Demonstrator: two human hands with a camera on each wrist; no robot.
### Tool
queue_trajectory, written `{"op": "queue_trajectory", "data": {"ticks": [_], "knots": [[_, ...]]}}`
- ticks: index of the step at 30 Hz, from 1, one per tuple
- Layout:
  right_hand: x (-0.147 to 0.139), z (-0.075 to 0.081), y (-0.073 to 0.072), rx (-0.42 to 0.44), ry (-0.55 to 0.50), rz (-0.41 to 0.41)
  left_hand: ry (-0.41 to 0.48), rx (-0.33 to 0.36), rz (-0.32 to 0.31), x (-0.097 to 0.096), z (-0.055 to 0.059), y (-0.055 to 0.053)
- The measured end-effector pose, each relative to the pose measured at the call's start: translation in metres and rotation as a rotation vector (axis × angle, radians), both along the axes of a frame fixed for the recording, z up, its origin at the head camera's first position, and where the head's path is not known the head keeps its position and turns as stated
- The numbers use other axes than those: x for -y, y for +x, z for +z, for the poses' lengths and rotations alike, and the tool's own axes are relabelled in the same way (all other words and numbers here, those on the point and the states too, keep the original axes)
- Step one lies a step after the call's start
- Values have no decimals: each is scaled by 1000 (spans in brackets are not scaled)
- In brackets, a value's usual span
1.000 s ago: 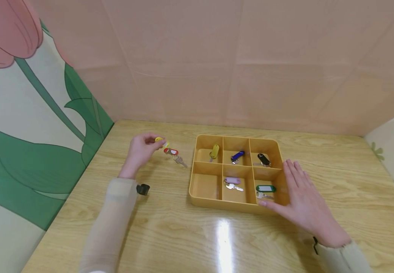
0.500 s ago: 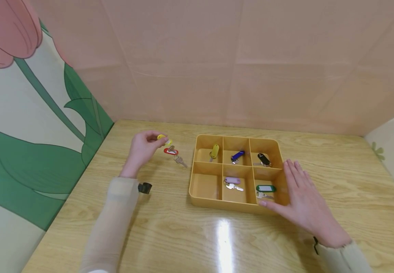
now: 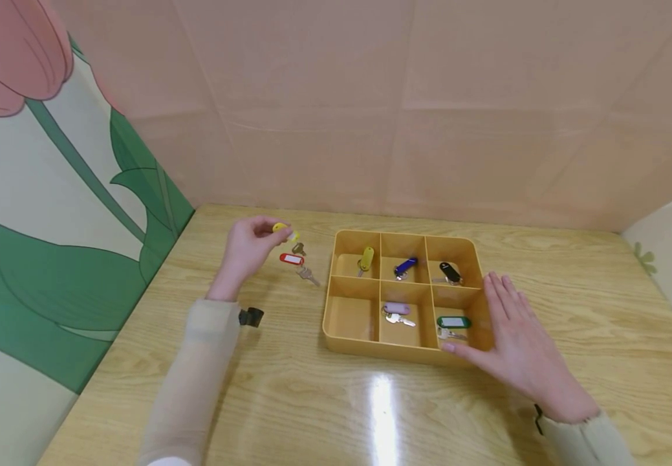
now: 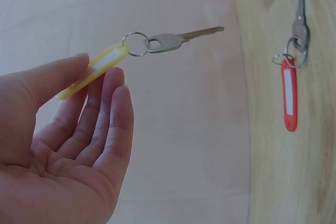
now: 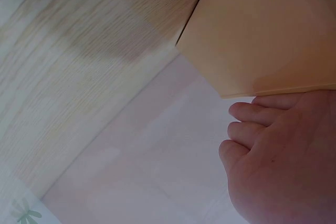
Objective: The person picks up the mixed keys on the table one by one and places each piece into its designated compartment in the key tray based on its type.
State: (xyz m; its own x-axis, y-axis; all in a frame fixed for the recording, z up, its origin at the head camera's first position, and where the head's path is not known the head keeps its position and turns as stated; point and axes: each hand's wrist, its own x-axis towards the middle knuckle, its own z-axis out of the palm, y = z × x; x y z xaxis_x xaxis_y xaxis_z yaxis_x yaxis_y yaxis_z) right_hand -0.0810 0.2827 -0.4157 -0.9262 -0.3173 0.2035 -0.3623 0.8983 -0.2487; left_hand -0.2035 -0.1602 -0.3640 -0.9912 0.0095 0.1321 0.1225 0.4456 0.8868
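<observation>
My left hand [image 3: 248,246] pinches a yellow key tag [image 4: 97,71] between thumb and fingers. From its ring hangs a metal key [image 4: 167,42], dangling above the table in the head view. Just below it a red key tag [image 3: 292,259] with a white label lies on the table, its key [image 3: 308,276] pointing toward the box. My right hand [image 3: 522,340] rests with straight fingers along the right side of a tan divided box [image 3: 390,350], its thumb at the front rim.
Inside the box's compartments lie a yellow tag [image 3: 367,259], a blue tag [image 3: 406,266], a black tag [image 3: 450,272], a lilac tag [image 3: 396,308] and a green-framed tag [image 3: 453,321], with keys. A cloth-covered wall [image 3: 394,129] stands behind the table [image 3: 289,401].
My left hand has risen slightly and moved a little right with the yellow tag, its key now clear of the red tag in the head view. The right hand stays still.
</observation>
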Motion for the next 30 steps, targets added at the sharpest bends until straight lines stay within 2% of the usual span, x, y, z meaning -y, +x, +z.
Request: {"op": "queue_trajectory", "data": {"ticks": [12,21,30], "knots": [[-1,-1,-1,-3,-1,-6,9,-23,-12,-13,15,1],[0,0,-1,-10,-2,-1,0,-84,-31,-20,20,0],[0,0,0,-11,-5,4,19,-86,-59,-29,24,0]]}}
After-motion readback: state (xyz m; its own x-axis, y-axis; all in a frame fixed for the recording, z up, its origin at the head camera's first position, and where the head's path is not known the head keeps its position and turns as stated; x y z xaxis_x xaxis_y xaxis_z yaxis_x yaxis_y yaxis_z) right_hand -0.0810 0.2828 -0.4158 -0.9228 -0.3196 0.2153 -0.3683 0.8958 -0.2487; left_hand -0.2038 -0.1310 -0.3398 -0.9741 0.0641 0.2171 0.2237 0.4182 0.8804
